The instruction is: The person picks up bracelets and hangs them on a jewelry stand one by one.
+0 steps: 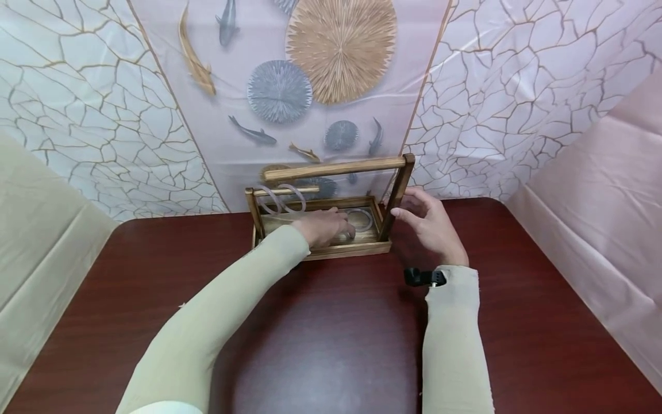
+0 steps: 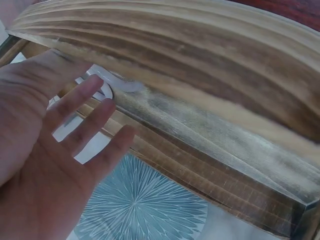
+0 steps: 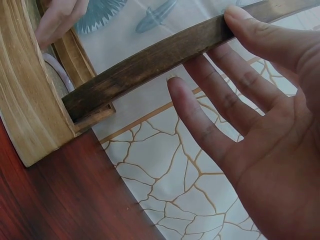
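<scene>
The loose pale ring (image 1: 371,221) is lying flat in the tray of the wooden stand (image 1: 357,249), a bit right of centre in the head view. It's round, so there's no real long axis and it doesn't point anywhere; its hole just faces up. The left hand (image 1: 326,226) is the nearer one: the ring sits right beside its fingertips, toward the right of the frame. In the left wrist view three fingers are loosely spread, but the thumb comes right up to the ring's edge and blocks the rest, so can't tell if it's pinching. The stand's long axis runs left to right, with the long top bar (image 1: 336,168) pointing left off the post (image 1: 397,201) at the right. The right hand (image 1: 431,221) has that post between thumb and fingers. Two more rings (image 1: 303,200) hang on the shorter bar (image 1: 311,189), left side. It's all on a dark red worktop (image 1: 331,345).
</scene>
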`<state>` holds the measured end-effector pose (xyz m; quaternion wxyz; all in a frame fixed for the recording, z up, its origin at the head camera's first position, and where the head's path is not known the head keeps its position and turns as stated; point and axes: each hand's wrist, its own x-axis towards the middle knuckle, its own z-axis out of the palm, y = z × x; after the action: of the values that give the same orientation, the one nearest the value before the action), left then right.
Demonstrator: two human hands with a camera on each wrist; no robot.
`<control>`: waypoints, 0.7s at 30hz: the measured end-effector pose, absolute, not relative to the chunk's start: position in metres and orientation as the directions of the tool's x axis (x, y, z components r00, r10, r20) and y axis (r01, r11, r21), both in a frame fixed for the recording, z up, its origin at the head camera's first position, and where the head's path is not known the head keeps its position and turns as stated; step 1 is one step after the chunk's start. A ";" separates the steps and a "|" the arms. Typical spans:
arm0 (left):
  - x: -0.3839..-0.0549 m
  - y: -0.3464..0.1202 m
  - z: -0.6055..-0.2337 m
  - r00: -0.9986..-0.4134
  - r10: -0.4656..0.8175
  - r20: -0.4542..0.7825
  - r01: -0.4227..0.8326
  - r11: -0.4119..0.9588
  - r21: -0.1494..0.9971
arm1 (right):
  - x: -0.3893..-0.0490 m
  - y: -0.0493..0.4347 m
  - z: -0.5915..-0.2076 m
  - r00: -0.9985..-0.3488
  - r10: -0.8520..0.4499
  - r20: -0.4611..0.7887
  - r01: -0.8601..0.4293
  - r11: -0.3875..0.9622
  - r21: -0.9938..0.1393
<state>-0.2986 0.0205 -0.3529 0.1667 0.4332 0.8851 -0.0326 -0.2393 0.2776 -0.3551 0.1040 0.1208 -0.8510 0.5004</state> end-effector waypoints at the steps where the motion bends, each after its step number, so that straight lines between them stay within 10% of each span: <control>1: -0.299 0.021 -0.353 -0.566 0.755 -0.331 0.777 0.623 0.090 | -0.239 0.277 -0.356 -0.949 -0.101 0.299 -0.310 0.470 -0.827; 21: -0.298 0.015 -0.352 -0.596 0.725 -0.346 0.704 0.678 0.208 | -0.237 0.276 -0.355 -0.941 -0.104 0.323 -0.334 0.456 -0.825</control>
<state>-0.2981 0.0152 -0.3521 0.2048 0.4002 0.8929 0.0249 -0.2371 0.2759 -0.3555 0.1137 0.1294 -0.8455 0.5055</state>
